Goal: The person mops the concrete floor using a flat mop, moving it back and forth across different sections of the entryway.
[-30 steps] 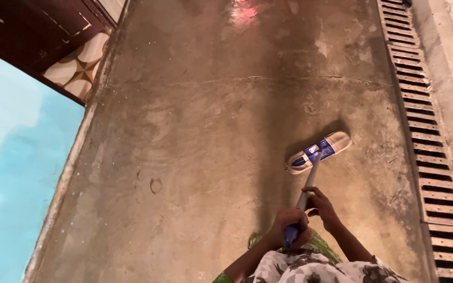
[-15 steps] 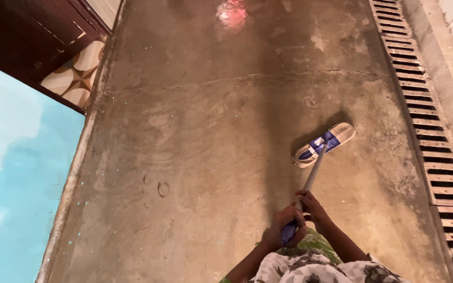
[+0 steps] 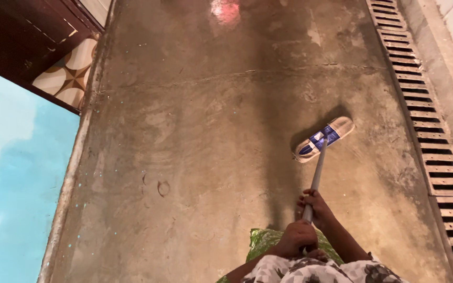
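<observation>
Both hands (image 3: 305,225) slid lower; mop (image 3: 323,139) head barely shifted.

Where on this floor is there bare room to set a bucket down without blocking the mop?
The widest bare patch of concrete floor lies between the blue wall and the mop head. Beyond the crack, toward the red reflection, is also bare. It is crowded between the mop handle and the drain grate, and around both hands.
</observation>
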